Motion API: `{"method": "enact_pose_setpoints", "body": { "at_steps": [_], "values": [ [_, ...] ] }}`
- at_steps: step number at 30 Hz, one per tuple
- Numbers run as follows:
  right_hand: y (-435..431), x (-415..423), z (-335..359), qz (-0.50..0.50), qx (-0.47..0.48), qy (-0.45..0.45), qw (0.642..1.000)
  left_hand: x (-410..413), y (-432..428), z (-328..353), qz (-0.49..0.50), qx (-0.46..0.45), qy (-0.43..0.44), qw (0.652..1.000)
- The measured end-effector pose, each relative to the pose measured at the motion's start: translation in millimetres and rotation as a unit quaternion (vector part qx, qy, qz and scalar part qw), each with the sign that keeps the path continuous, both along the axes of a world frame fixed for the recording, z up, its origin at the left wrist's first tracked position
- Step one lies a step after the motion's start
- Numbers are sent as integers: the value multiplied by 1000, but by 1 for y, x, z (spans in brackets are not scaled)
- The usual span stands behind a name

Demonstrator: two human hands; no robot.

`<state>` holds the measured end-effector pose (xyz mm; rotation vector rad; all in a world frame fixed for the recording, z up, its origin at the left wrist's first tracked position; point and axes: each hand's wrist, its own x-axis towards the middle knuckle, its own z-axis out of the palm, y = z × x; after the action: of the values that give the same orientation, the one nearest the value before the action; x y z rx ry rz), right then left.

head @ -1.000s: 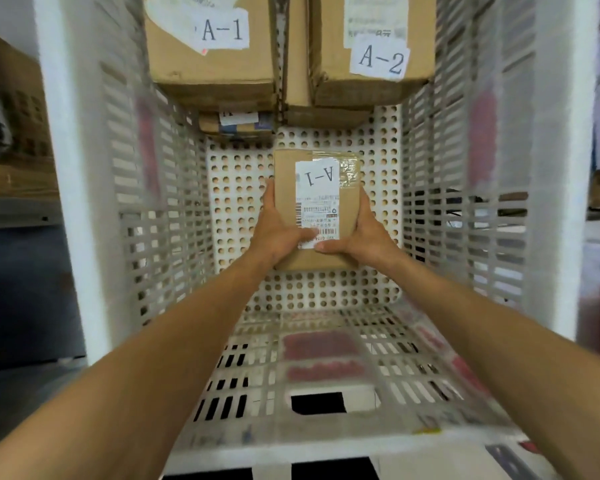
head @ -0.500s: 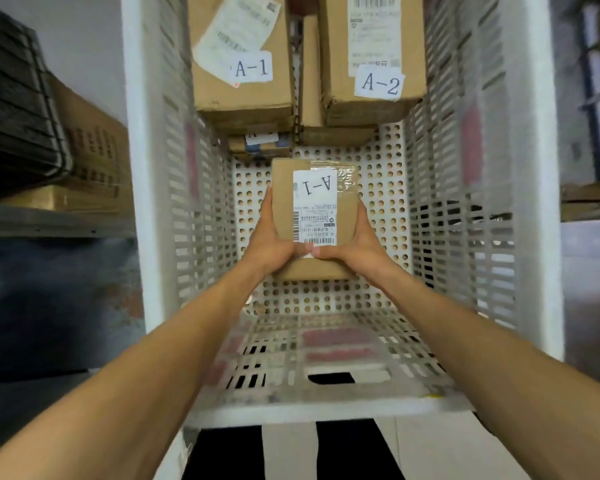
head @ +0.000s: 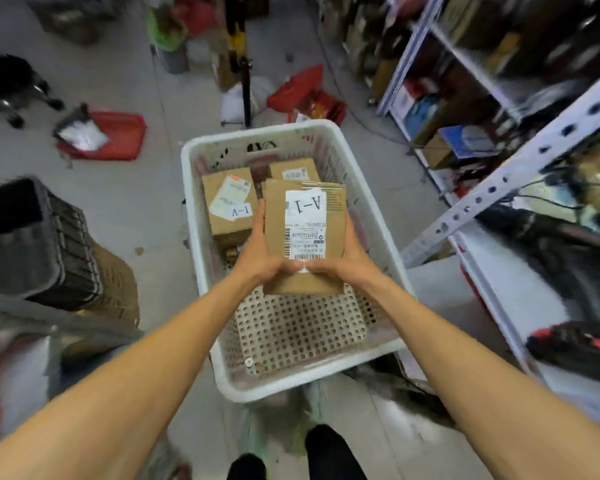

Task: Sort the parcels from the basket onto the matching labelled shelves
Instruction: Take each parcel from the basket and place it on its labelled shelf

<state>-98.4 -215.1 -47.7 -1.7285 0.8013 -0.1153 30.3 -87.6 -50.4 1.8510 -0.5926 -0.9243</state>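
Gripping an A-1 parcel (head: 305, 216), left hand (head: 261, 259) and right hand (head: 347, 260), above a basket (head: 291, 378) of boxes (head: 230, 206).

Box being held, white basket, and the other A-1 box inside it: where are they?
held box (head: 305, 233), head view, on its white label.
white basket (head: 253, 132), head view, on its far rim.
other A-1 box (head: 230, 201), head view, on its top sticker.

The head-worn camera looks down and forward — a white basket (head: 302, 327) on the floor (head: 136, 209) lies close below. Metal shelving (head: 506, 178) fills the right side.
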Motion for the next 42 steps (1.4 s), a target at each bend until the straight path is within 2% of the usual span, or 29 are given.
{"method": "enact_pose_setpoints", "body": {
  "at_steps": [8, 16, 23, 27, 36, 42],
  "values": [
    [21, -72, 90, -57, -47, -33, 997, -46, 10, 104, -94, -61, -57, 992],
    [74, -176, 123, -41, -77, -67, 994, -144, 64, 138, -104, -72, -75, 989],
    [134, -281, 128, -42, -80, -109, 990, -243, 119, 138, -105, -87, -77, 988],
    [152, -339, 133, -45, -90, -100, 990, -296, 130, 138, -127, -112, -64, 984],
    [144, -487, 155, -168, -130, -50, 976, -419, 80, 156, -240, -131, -77, 959],
    [122, -583, 199, -245, -186, -47, 950, -505, 14, 192, -343, -159, -43, 925]
  ]
}}
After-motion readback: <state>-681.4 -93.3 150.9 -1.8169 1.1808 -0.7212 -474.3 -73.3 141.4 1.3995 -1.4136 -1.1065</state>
